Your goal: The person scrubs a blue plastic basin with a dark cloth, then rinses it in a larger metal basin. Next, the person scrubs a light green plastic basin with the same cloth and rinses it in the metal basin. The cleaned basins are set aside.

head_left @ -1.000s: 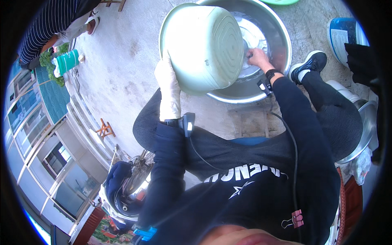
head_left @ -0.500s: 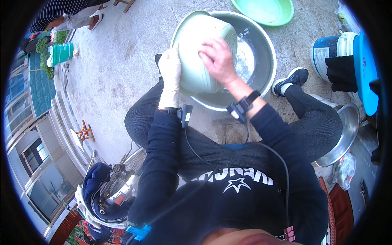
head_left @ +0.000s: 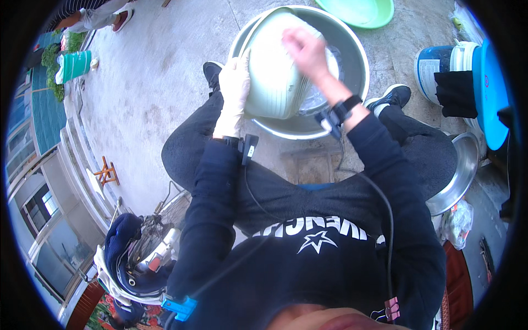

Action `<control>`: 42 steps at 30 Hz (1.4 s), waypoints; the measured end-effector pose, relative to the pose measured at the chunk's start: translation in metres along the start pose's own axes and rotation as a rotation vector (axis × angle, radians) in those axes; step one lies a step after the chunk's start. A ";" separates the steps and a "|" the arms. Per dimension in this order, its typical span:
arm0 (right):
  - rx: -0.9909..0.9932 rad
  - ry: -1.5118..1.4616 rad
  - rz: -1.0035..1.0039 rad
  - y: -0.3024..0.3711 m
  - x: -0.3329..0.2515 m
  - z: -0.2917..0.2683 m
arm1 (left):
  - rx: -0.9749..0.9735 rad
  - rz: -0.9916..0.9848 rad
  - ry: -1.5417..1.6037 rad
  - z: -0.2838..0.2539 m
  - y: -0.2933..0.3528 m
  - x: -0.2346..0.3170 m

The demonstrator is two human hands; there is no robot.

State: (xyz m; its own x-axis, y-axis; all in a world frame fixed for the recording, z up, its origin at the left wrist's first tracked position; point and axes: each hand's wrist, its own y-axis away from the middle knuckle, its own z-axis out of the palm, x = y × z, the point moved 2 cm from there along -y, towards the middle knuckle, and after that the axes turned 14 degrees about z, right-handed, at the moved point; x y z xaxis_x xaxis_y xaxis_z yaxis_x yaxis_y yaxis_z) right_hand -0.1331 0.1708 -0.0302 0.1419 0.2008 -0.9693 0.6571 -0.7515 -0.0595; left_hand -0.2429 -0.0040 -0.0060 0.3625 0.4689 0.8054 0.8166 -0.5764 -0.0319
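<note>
A pale green plastic basin (head_left: pixel 272 82) is tilted on its side over a large metal basin (head_left: pixel 360 71), its ribbed outer wall turned up toward me. My left hand (head_left: pixel 234 82), in a whitish glove, grips its rim at the left. My right hand (head_left: pixel 308 52) is bare and lies over the upper right part of the wall. Its fingers look bent but are smeared by motion, so whether anything is under them is hidden. Part of the metal basin's shiny, wet-looking inside (head_left: pixel 333 82) shows to the right of the green one.
A bright green basin (head_left: pixel 366 12) stands beyond the metal one. Buckets (head_left: pixel 432 71), a dark cloth (head_left: pixel 456 93) and a blue round lid or basin (head_left: pixel 491 93) are at the right. Another metal basin (head_left: pixel 465 176) sits by my right knee. Someone's shoe (head_left: pixel 122 21) shows far left.
The tilted green basin has turned a little, showing more of its ribbed side. My right hand has moved up and right across it. The whole view has shifted slightly.
</note>
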 end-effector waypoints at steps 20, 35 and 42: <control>0.136 0.036 -0.074 0.008 0.019 -0.023 | -0.014 -0.070 0.040 0.000 -0.004 0.004; -0.059 0.128 -0.017 -0.002 0.032 -0.025 | 0.016 -0.013 0.071 0.000 0.001 -0.001; 0.121 0.083 0.106 -0.006 0.034 -0.028 | -0.010 0.061 -0.006 0.000 0.000 -0.003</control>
State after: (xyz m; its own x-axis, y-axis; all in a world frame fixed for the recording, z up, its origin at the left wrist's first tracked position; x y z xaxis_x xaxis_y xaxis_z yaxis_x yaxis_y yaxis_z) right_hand -0.1117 0.2001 -0.0562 0.2695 0.1643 -0.9489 0.5418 -0.8404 0.0084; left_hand -0.2440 -0.0055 -0.0079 0.4139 0.4366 0.7988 0.7883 -0.6108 -0.0746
